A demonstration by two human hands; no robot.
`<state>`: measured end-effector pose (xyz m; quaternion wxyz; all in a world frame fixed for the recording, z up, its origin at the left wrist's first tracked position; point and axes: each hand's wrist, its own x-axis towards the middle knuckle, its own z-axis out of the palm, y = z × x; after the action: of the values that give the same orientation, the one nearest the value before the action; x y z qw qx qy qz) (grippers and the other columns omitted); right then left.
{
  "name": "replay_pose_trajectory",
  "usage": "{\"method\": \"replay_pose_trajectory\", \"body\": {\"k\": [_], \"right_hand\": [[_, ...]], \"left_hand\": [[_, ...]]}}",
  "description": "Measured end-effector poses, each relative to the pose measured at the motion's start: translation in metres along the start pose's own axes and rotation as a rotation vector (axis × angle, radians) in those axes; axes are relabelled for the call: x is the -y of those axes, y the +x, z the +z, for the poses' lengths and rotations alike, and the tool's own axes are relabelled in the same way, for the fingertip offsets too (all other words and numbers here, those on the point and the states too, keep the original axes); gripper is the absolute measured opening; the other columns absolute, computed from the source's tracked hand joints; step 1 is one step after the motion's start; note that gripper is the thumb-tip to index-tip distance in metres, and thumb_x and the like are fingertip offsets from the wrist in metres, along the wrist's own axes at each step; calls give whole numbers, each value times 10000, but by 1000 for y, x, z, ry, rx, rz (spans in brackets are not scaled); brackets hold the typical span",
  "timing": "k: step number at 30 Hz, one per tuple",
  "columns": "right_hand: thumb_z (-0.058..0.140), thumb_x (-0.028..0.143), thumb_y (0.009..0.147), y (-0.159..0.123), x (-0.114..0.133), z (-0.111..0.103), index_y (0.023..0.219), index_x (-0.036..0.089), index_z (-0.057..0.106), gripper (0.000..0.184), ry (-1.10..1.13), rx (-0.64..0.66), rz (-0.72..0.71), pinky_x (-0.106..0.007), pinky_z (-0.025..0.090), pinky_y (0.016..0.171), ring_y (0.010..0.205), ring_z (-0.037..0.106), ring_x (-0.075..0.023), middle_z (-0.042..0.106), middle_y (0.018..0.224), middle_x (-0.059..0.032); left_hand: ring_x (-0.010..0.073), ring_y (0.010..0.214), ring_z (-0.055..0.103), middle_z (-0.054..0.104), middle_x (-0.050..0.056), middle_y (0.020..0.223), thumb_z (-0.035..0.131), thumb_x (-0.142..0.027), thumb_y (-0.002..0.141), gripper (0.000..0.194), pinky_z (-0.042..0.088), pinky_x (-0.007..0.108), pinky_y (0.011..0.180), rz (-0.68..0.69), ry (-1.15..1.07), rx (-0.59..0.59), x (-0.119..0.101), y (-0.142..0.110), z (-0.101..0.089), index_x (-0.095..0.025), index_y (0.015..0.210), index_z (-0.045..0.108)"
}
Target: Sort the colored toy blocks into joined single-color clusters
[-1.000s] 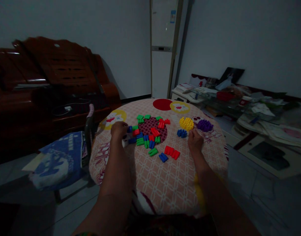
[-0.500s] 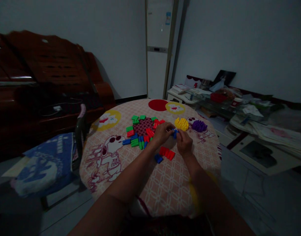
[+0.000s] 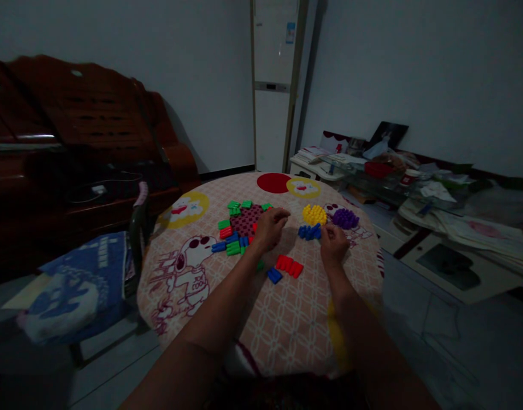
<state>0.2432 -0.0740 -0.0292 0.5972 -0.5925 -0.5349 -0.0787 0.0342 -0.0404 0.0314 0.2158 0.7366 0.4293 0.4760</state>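
Observation:
My left hand (image 3: 272, 229) hovers over the middle of the table with its fingers stretched forward and nothing visible in them. It hides part of the red and green plastic pieces beneath. My right hand (image 3: 335, 245) has its fingertips pinched at the right end of a row of blue toy pieces (image 3: 309, 232). Just behind that row sits a round yellow cluster (image 3: 314, 214), with a purple cluster (image 3: 346, 218) to its right. Nearer to me lie joined red pieces (image 3: 289, 266) and a blue piece (image 3: 274, 275). Green pieces (image 3: 233, 248) lie to the left.
A patterned cloth (image 3: 287, 336) covers the round table. Loose pieces ring a dark red checkered patch (image 3: 246, 219). A chair with a blue cover (image 3: 86, 285) stands at the left, before a wooden bench (image 3: 82, 119). On the right is a cluttered glass-topped cabinet (image 3: 355, 165).
My hands have moved apart: the left back to the left, its fingers off the blue pieces, the right slightly to the right. The blue row now shows in full beside the right fingertips.

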Motion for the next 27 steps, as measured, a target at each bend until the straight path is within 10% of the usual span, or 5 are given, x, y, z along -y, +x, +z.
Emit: {"method": "replay_pose_trajectory", "body": {"k": [21, 27], "right_hand": [[423, 267, 875, 10, -6, 5, 664, 215, 502, 231, -208, 166, 9, -282, 298, 616, 628, 433, -165, 530, 628, -17], [440, 301, 868, 6, -4, -1, 669, 212, 515, 231, -164, 110, 26, -285, 286, 606, 623, 440, -166, 534, 628, -19]], "left_hand": [[170, 771, 682, 762, 30, 850, 580, -257, 764, 265, 528, 250, 721, -303, 114, -344, 57, 5, -83, -166, 939, 757], [186, 699, 681, 734, 54, 693, 612, -219, 741, 211, 513, 268, 691, -542, 462, -114, 71, -10, -131, -161, 867, 772]]}}
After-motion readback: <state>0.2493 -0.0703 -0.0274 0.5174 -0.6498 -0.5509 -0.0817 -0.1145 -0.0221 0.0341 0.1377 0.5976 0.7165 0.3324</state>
